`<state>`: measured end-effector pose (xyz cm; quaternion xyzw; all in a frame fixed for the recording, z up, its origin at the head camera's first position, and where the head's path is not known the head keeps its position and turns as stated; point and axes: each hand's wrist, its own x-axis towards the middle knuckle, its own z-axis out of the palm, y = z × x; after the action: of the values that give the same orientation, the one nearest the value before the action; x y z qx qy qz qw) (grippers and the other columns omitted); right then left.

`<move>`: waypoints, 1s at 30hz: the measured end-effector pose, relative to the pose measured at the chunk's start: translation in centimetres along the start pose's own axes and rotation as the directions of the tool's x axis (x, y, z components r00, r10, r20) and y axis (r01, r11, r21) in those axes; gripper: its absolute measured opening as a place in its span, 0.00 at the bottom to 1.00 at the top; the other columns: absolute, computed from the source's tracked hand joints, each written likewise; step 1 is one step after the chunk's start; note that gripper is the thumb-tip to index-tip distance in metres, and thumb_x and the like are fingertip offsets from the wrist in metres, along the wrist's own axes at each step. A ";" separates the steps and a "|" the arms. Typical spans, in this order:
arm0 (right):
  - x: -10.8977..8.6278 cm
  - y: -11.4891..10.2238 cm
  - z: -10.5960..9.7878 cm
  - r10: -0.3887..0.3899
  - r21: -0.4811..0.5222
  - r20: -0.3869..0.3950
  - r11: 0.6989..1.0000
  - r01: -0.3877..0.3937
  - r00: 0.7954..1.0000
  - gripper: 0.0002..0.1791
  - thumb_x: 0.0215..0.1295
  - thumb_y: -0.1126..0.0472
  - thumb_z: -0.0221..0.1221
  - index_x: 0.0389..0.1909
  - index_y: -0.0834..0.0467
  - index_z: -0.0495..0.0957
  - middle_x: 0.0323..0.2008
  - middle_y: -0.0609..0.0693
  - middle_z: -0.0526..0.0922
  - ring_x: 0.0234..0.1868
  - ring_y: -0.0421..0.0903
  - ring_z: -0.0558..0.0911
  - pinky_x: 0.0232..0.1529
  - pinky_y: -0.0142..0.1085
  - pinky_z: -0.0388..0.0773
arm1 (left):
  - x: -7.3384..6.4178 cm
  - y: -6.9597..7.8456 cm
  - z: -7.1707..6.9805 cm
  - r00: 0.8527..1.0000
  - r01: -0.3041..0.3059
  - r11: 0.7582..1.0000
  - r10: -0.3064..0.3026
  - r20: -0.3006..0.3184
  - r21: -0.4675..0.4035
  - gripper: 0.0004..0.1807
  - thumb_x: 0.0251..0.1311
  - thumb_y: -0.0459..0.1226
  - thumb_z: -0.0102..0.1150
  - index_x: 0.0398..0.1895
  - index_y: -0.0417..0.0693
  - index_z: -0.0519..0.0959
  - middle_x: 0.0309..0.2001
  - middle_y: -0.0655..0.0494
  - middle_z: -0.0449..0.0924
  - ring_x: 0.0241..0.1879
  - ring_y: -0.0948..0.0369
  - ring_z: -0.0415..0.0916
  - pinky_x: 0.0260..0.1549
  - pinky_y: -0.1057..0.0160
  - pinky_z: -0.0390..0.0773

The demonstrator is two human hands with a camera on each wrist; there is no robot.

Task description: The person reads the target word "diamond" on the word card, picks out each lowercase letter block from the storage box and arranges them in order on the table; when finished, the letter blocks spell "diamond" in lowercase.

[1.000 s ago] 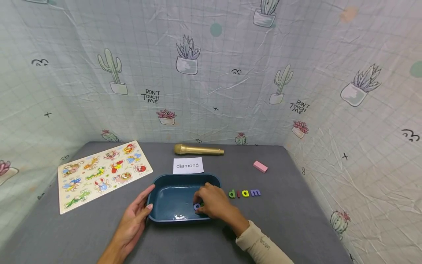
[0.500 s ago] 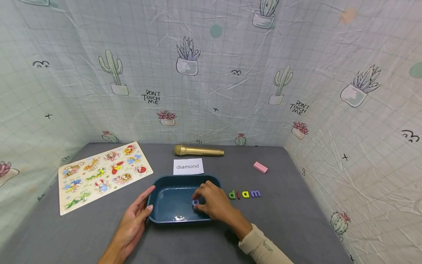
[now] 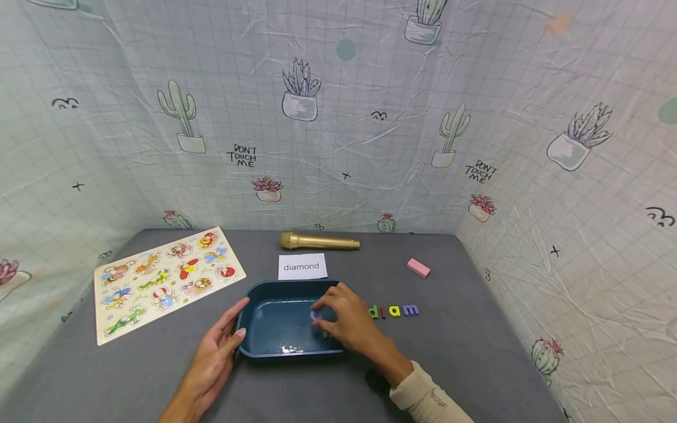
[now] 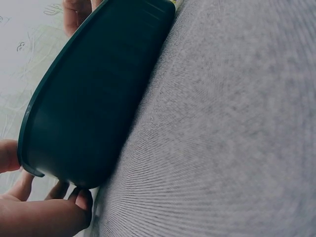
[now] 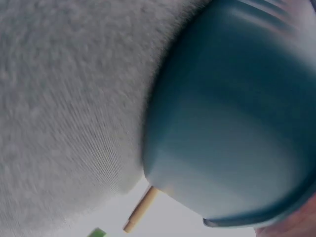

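Right hand [image 3: 347, 319] partly hides a purple letter [image 3: 315, 315].

So the table [image 3: 296, 388] is covered in dark gray, finely ribbed cloth. Between the left hand [image 3: 214, 352] and right hand [image 3: 346, 320] sits a dark teal tray [image 3: 275, 320], flat on its base. Up and left of the left hand there's a bug-picture board [image 3: 177, 273], lying at an angle. Ahead of the right hand and a bit left, just past the tray, is a white card [image 3: 302, 273] (says "diamond", btw), with a gold microphone [image 3: 319, 241] on its side beyond. Just right of the right hand: green d [image 3: 374, 312], red i [image 3: 383, 312], yellow a [image 3: 394, 311], purple m [image 3: 410, 310] in a row. Pink block [image 3: 418, 268] lies farther out, forward-right of that hand.
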<state>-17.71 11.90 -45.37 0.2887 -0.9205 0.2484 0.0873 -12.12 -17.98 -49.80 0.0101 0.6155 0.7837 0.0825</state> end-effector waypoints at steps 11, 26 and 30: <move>-0.5 0.5 -1.4 -0.054 0.027 -0.162 0.998 0.059 0.985 0.14 0.58 0.56 0.79 0.45 0.50 0.91 0.39 0.44 0.85 0.43 0.39 0.75 0.41 0.33 0.77 | -0.1 0.1 0.1 0.999 0.033 0.999 -0.032 -0.018 0.009 0.35 0.80 0.35 0.53 0.86 0.52 0.55 0.88 0.56 0.41 0.86 0.57 0.34 0.69 0.80 0.59; -1.6 2.3 -3.8 0.031 0.019 -0.218 0.999 -0.027 0.976 0.16 0.57 0.56 0.80 0.46 0.50 0.91 0.40 0.45 0.86 0.44 0.42 0.78 0.42 0.34 0.79 | 0.0 0.1 0.0 1.000 0.009 1.000 -0.009 -0.006 0.002 0.35 0.80 0.33 0.52 0.86 0.50 0.55 0.88 0.55 0.40 0.86 0.57 0.33 0.66 0.82 0.61; -2.0 2.9 -4.2 0.060 0.035 -0.225 0.998 -0.053 0.973 0.16 0.56 0.57 0.80 0.46 0.50 0.91 0.40 0.45 0.86 0.44 0.42 0.79 0.43 0.35 0.79 | 0.0 0.0 0.0 1.000 -0.004 1.000 0.004 0.000 -0.003 0.35 0.80 0.33 0.52 0.86 0.50 0.55 0.88 0.54 0.39 0.85 0.60 0.35 0.65 0.83 0.61</move>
<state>-17.66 17.08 -43.55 0.2336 -0.9088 0.2950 0.1802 -12.13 -17.99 -49.78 0.0111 0.6144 0.7847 0.0810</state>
